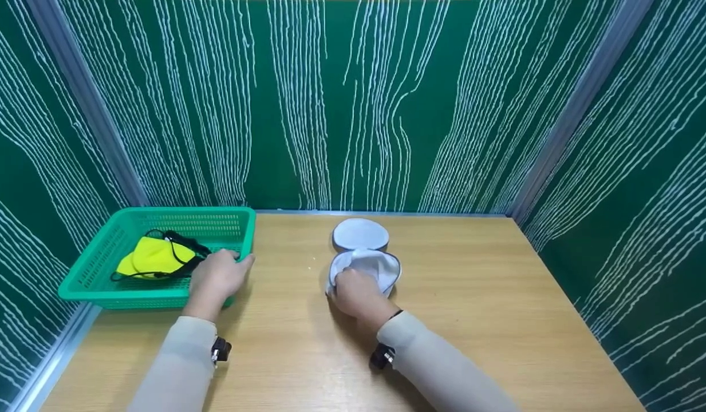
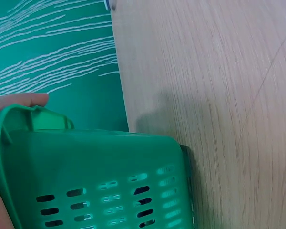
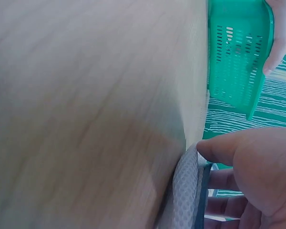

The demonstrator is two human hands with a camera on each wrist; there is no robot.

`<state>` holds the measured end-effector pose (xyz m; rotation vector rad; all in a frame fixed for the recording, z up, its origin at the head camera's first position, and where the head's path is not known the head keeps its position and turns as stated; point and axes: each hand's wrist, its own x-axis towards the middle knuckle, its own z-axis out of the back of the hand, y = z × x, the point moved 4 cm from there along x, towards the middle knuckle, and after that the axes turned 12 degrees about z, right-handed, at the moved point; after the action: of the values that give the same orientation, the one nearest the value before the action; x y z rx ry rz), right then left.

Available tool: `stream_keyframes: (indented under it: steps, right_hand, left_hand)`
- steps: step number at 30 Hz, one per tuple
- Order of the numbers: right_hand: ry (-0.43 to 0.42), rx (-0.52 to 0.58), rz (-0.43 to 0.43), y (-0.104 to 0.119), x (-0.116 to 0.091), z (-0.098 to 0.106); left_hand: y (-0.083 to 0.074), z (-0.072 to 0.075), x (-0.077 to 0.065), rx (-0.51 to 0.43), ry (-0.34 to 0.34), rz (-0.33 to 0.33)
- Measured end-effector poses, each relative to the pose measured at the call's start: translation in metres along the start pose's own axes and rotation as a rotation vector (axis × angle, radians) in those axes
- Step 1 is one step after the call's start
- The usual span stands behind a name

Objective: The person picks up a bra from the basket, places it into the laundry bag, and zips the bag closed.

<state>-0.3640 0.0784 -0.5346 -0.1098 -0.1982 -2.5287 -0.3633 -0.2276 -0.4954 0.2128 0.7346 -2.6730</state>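
Observation:
On the right side of the green plastic basket [image 1: 152, 296], my left hand [image 1: 218, 277] grips the rim, fingers inside and thumb over the edge. The basket's slotted outer wall [image 2: 105, 160] fills the lower left wrist view. Inside lies a yellow cloth item [image 1: 158, 256] with black cords. My right hand [image 1: 358, 293] holds the near left edge of a small white zippered case [image 1: 389, 268], which stands unzipped with its oval lid [image 1: 361, 234] folded back. In the right wrist view the thumb presses the mesh outer wall [image 3: 185, 191], with the fingers on the inner side.
A light wooden table [image 1: 473, 309] carries everything. Green panels [image 1: 353, 114] with white wavy lines enclose it at the back and sides, joined by grey metal posts [image 1: 576, 109]. The basket stands near the back left corner; the case is mid-table, toward the back.

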Motion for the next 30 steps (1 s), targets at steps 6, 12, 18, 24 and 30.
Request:
stream_keyframes:
  steps: [6,12,18,24,30]
  right_hand:
    - [0.012,-0.046,0.020,0.004,0.001,-0.001]
    - [0.004,-0.124,0.043,0.007,0.003,0.000]
    - [0.052,-0.041,0.015,0.005,0.003,0.007]
    - [0.033,0.075,0.022,-0.007,0.003,0.028]
    - [-0.066,0.155,0.001,-0.041,-0.001,0.053]
  left_hand:
    - [0.000,0.001,0.000,-0.001,-0.002,0.005]
    - [-0.002,0.001,-0.001,0.017,-0.020,0.000]
    - [-0.003,0.001,-0.001,0.040,-0.043,0.000]
    - [-0.001,0.002,-0.002,0.029,-0.066,-0.008]
    - [0.001,0.006,-0.002,-0.150,-0.046,-0.021]
